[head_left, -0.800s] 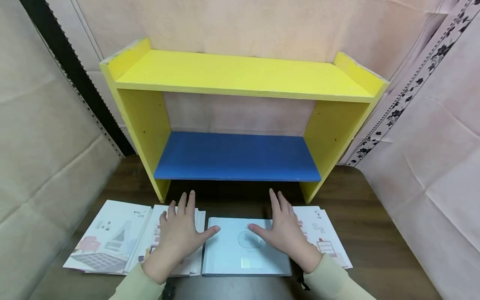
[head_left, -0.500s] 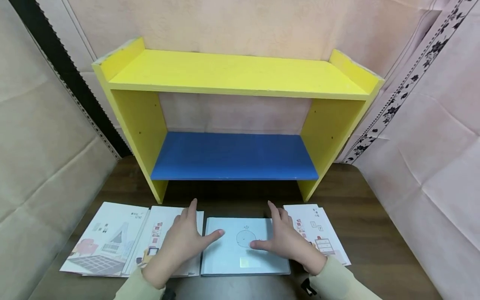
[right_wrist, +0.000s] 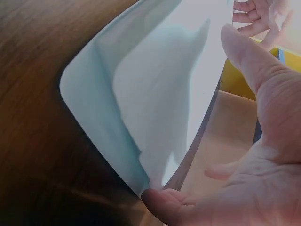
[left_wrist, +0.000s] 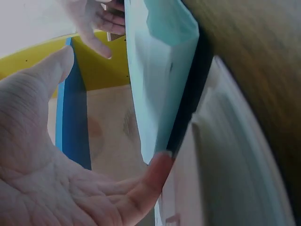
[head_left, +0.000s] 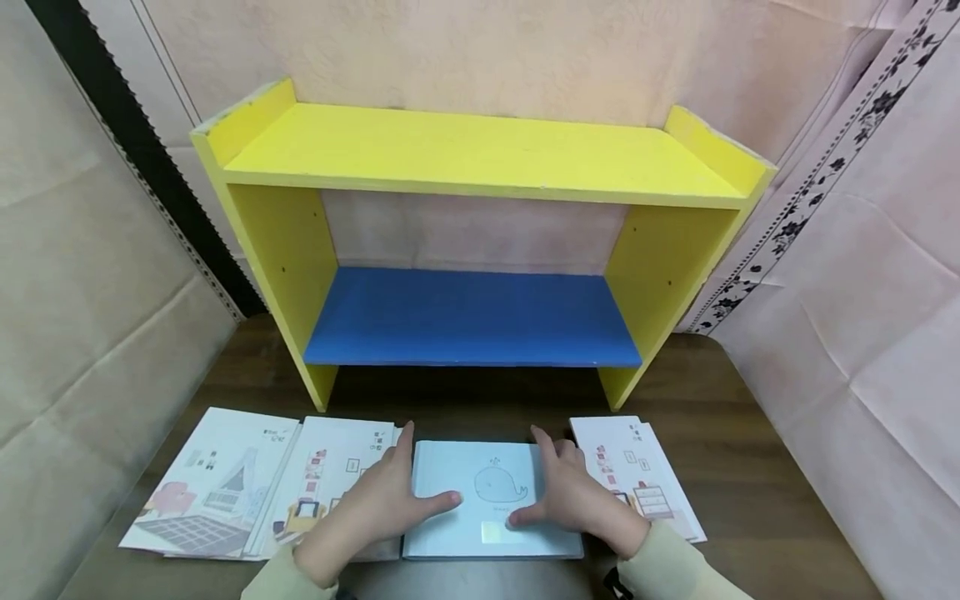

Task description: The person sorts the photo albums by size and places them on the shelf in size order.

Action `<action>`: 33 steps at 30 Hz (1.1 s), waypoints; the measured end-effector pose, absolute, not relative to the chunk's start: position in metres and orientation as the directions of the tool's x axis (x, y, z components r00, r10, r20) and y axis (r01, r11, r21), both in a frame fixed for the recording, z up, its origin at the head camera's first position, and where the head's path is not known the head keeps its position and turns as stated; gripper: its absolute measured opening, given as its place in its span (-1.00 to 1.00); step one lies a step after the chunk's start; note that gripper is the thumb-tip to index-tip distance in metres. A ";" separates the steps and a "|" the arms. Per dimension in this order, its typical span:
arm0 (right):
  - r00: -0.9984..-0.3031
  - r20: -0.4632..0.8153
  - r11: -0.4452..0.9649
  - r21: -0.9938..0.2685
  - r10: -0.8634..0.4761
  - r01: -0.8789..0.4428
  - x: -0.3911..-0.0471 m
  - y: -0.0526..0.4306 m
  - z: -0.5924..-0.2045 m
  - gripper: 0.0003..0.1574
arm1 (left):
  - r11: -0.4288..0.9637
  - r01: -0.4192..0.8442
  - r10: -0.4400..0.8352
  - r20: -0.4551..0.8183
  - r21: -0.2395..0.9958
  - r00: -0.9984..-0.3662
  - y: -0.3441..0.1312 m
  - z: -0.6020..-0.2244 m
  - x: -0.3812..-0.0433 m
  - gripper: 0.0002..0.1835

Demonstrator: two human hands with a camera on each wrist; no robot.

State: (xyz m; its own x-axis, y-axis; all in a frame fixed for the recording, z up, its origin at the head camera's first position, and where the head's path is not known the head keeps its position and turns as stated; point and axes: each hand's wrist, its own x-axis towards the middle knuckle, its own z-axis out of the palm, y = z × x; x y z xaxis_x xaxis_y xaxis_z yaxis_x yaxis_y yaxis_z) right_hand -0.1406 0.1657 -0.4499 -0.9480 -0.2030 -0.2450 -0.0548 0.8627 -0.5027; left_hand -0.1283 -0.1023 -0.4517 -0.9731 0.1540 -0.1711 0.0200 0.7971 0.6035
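A light blue book (head_left: 487, 533) with a whale drawing on its cover lies flat at the front middle of the table. My left hand (head_left: 390, 500) is at its left edge, fingers extended and thumb spread above the cover. In the left wrist view a fingertip (left_wrist: 162, 162) meets the book's spine side (left_wrist: 162, 94). On the opposite side my right hand (head_left: 573, 492) has its fingers along the right edge and its thumb over the cover. The right wrist view shows fingertips (right_wrist: 157, 197) at the book's corner, with the thumb held apart from the fingers.
Behind the books stands a yellow shelf unit (head_left: 480, 150) with a blue lower board (head_left: 472, 317). White illustrated books lie left: one with a building drawing (head_left: 217, 483), another (head_left: 322, 458) partly under my left arm. A further white book (head_left: 637, 475) lies right.
Both hands have come down and closer to the light blue book, their fingers now at its two side edges. The head view has shifted slightly.
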 end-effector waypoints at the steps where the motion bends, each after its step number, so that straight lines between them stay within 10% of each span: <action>1: -0.945 -0.258 0.866 -0.498 -0.203 -0.051 -0.140 0.166 -0.450 0.67 | 0.794 0.020 0.161 -0.177 0.608 -0.971 -0.102 -0.452 -0.128 0.40; 33: -0.935 -0.329 0.908 -0.418 -0.134 0.017 -0.147 0.157 -0.465 0.77 | 0.436 0.011 0.243 -0.106 0.900 -0.964 -0.087 -0.444 -0.131 -0.17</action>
State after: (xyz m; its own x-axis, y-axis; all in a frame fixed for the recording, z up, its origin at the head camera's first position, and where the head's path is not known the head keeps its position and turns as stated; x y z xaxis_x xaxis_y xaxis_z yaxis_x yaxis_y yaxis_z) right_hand -0.1474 0.1568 -0.4652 -0.9347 -0.1339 -0.3293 0.0171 0.9083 -0.4179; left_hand -0.1310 -0.0866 -0.4440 -0.9643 0.2430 -0.1056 0.0113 0.4358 0.9000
